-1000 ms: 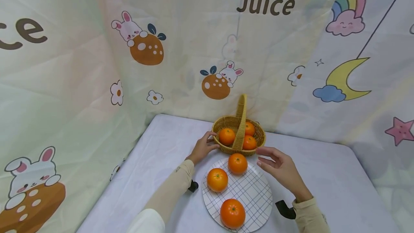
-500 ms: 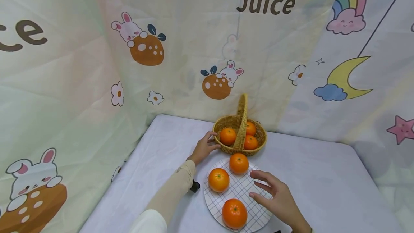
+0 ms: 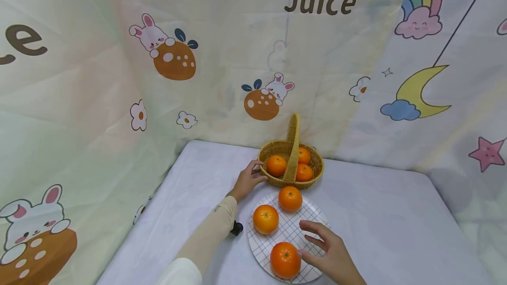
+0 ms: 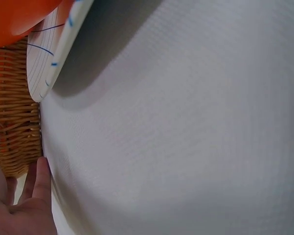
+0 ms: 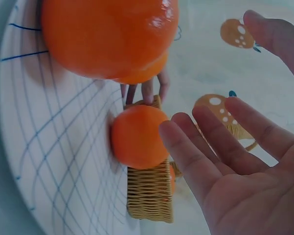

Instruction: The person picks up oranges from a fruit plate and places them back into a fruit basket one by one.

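Note:
My left hand (image 3: 245, 183) rests against the left side of the wicker basket (image 3: 281, 183), fingers touching its wall and rim. In the left wrist view, the fingers of the left hand (image 4: 24, 205) lie along the basket weave (image 4: 17, 107). Three oranges sit in the basket, one (image 3: 276, 165) left of the handle. On the white checked plate (image 3: 317, 210) lie three more: a back orange (image 3: 290, 199), a left orange (image 3: 266, 219) and a front orange (image 3: 285, 260). My right hand (image 3: 330, 252) hovers just right of the front orange, fingers spread, holding nothing.
A white cloth covers the table (image 3: 380, 214). Printed fabric walls (image 3: 222, 56) stand behind and to the left of it. The basket's tall handle (image 3: 293, 144) arches above its rim, close to the back wall.
My right hand has moved from beside the basket toward me, down to the front orange on the plate. The left hand stays at the basket. The head view shifts slightly.

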Demonstrator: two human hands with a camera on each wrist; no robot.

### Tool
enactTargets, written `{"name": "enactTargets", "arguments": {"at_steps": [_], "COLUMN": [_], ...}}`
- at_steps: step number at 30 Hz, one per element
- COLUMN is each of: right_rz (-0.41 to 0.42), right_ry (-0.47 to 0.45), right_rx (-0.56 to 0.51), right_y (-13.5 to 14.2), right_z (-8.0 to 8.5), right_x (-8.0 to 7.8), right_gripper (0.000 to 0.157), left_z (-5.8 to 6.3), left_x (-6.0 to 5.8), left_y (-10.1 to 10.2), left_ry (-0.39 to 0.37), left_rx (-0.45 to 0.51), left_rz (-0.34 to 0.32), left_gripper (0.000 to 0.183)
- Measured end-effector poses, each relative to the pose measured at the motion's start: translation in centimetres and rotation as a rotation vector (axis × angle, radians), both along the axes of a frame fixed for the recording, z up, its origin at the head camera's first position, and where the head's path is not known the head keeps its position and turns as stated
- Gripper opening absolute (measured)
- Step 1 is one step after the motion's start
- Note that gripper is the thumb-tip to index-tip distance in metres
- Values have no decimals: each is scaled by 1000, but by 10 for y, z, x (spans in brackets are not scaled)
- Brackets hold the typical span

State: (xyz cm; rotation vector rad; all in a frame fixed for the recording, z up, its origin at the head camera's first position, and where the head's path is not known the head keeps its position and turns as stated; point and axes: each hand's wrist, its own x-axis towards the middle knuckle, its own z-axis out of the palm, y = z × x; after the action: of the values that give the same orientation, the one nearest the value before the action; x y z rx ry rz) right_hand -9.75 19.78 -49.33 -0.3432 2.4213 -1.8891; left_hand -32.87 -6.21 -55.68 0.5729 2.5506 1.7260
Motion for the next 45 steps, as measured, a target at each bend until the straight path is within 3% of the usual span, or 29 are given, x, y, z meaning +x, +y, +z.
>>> {"name": "enactTargets", "arguments": {"at_steps": [7,16,20,35,45], "right_rz": [62,170,200,208,208], "right_ry": [-133,-143,-136,-224,-185], "right_rx": [64,155,141,69,60], "right_y": [-7,-17,-17,-16,-13], "right_z": [-10,-31,-37,-40,-40], "right_x": [6,7,7,8,7], "right_gripper": [73,82,82,75,76], "left_z": [0,-2,-3,-4,-2], "left_x": [-2,-1,-1,-1,2], "left_y": [0,-1,0,2,1], "left_ry": [-9,-10,-15,1,4], "left_rx": [3,5,6,4,20], "left_rz": [7,8,7,14,4], "left_gripper": [53,55,55,54,55]}}
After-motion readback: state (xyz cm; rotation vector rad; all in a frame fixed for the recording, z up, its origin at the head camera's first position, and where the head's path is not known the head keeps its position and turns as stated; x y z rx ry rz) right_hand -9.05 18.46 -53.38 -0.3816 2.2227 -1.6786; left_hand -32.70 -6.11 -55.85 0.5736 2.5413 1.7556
